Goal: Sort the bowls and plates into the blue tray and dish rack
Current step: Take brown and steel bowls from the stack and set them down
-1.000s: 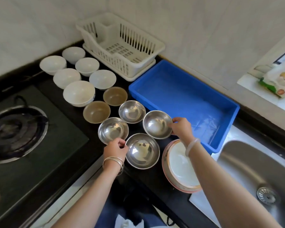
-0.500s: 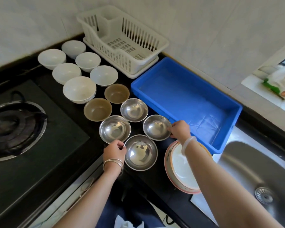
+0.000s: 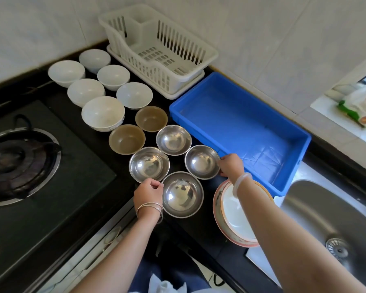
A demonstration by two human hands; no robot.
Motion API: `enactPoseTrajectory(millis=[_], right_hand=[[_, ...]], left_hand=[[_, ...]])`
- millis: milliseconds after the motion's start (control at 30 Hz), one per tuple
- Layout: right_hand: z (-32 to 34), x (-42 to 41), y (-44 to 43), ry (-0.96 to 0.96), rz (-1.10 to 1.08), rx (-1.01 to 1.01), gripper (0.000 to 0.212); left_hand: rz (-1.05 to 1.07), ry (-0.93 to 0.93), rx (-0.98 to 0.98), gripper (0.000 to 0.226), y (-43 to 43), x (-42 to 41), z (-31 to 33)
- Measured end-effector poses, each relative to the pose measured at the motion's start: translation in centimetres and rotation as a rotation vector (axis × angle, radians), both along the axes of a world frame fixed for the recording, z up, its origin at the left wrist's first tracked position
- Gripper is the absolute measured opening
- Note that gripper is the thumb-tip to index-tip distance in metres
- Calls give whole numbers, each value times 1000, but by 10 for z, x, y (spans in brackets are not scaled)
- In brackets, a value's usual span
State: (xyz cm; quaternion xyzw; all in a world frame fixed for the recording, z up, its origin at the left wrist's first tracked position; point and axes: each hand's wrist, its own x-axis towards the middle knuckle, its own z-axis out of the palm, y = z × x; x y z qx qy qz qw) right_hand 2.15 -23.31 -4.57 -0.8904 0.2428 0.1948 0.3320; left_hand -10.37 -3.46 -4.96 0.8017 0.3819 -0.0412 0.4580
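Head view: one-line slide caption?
Right hand grips the right steel bowl beside the empty blue tray; left hand pinches the left steel bowl by its rim.

A: Far along the black counter (image 3: 207, 225)?
B: White rack (image 3: 156, 53) against the wall, blue tray (image 3: 241, 127) just right of it.
A: Left of those?
B: Six white bowls (image 3: 103, 115); nearer, two brown bowls (image 3: 127, 139); nearer again, four steel bowls (image 3: 173, 139), clustered.
A: And right of the steel?
B: Stacked plates (image 3: 230, 214), beside the sink (image 3: 325, 208). Hob (image 3: 51, 166) set in at left.
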Motion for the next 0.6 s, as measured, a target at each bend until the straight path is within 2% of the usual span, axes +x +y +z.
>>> enactPoseTrajectory(millis=[200, 367, 467, 600], right_hand=[[8, -5, 3, 5, 79, -61, 16], [17, -12, -1, -62, 141, -158, 30], [31, -22, -8, -154, 142, -228, 26], [41, -53, -37, -337, 85, -285, 27]], left_hand=[[11, -8, -1, 9, -2, 1, 1], [-18, -22, -30, 3, 0, -1, 2], [-90, -25, -3, 1, 3, -2, 3], [-179, -119, 49, 4, -4, 2, 16]])
